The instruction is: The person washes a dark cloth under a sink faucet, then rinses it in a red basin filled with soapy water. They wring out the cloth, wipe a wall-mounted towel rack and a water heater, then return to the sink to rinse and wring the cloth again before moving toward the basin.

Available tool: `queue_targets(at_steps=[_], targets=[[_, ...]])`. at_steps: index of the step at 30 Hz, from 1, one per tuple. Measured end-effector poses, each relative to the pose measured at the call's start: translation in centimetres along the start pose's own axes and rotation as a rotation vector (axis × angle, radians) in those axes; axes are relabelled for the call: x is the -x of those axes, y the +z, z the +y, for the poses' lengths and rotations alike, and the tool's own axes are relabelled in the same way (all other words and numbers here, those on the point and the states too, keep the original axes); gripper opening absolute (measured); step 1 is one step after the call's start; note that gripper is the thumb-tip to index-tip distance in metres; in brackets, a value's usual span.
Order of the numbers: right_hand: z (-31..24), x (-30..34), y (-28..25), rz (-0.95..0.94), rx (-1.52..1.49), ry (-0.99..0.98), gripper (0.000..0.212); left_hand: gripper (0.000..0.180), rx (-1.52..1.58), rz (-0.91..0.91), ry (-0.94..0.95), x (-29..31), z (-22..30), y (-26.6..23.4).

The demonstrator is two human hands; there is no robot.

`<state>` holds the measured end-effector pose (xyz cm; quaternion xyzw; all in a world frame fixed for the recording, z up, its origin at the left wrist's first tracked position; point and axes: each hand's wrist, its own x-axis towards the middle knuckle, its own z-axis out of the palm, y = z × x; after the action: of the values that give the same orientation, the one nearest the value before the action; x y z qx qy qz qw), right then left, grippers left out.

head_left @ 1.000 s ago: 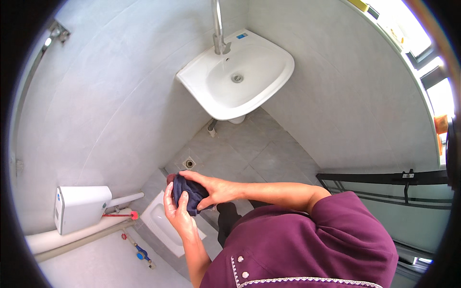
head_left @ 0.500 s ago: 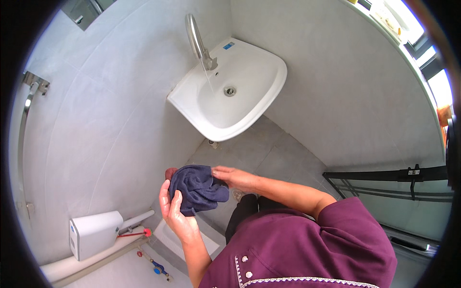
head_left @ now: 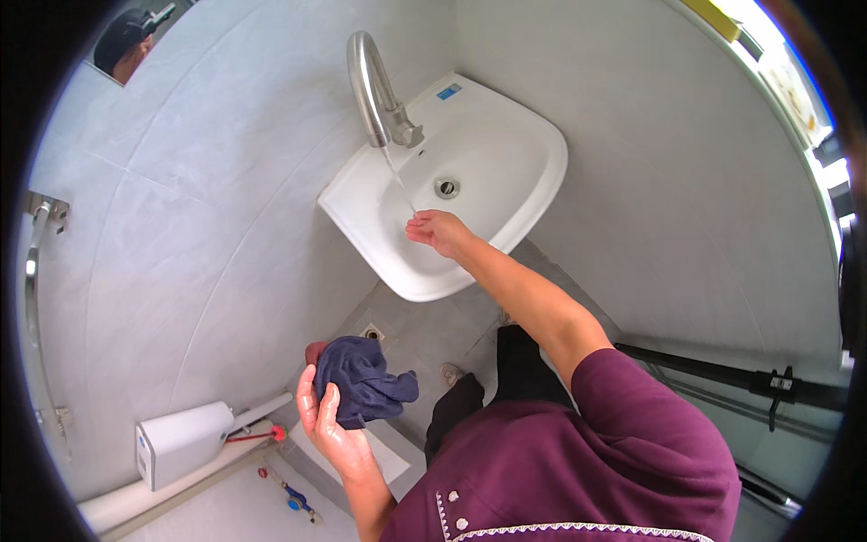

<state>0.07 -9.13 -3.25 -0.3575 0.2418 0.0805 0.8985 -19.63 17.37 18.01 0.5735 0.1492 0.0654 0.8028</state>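
A bunched dark blue cloth [head_left: 366, 379] hangs in my left hand [head_left: 336, 438], whose wet, soapy-looking fingers curl round its left side. Behind the cloth, a reddish-brown piece [head_left: 313, 352] sticks out; I cannot tell what it is. My right hand [head_left: 436, 231] reaches over the front left of the white sink [head_left: 539, 203], palm side hidden, fingers extended and holding nothing. Water [head_left: 396, 174] runs from the curved metal faucet [head_left: 368, 95] down to its fingertips. The cloth is well below the sink, to its front left.
A drain hole [head_left: 446, 188] sits in the sink bowl. Low on the left are a white tank [head_left: 185, 443] and a blue-and-red valve pipe [head_left: 293, 497]. A floor drain [head_left: 372, 333] lies beyond the cloth. A black-framed glass panel [head_left: 722, 369] stands at the right.
My right hand has let go of the cloth and moved up and forward into the running water. My left hand keeps the cloth, now slightly lower in view. The view has shifted a little.
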Motion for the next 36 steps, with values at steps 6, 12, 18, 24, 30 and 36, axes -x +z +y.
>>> queue_targets(at_steps=[6, 12, 18, 24, 30, 36], targets=[[-1.4, 0.8, -2.6, 0.026, 1.004, 0.006, 0.029, 0.042, 0.078, 0.048, 0.030, -1.1, 0.9, 4.4], [-6.2, 5.2, -3.9, -0.165, 0.822, 0.042, 0.034, 0.043, 0.191, -0.108, 0.162, -4.2, -3.3, 12.9], [-7.9, 5.0, -6.1, -0.087, 0.859, -0.123, 0.043, 0.058, -0.646, -0.105, 0.484, -11.0, -16.2, 15.2], [-7.8, 1.7, -9.1, -0.028, 1.298, -0.504, 0.045, 0.054, -1.446, -0.277, 0.710, -11.9, -20.7, 13.2], [-16.1, -2.3, 0.8, 0.092, 1.094, -0.581, 0.042, 0.051, -1.276, -0.177, 0.758, -13.1, -22.1, 10.7], [-22.1, 3.7, 10.8, -0.143, 0.845, -0.544, 0.061, 0.050, -1.262, -0.147, 0.717, -13.2, -22.0, 10.1]])
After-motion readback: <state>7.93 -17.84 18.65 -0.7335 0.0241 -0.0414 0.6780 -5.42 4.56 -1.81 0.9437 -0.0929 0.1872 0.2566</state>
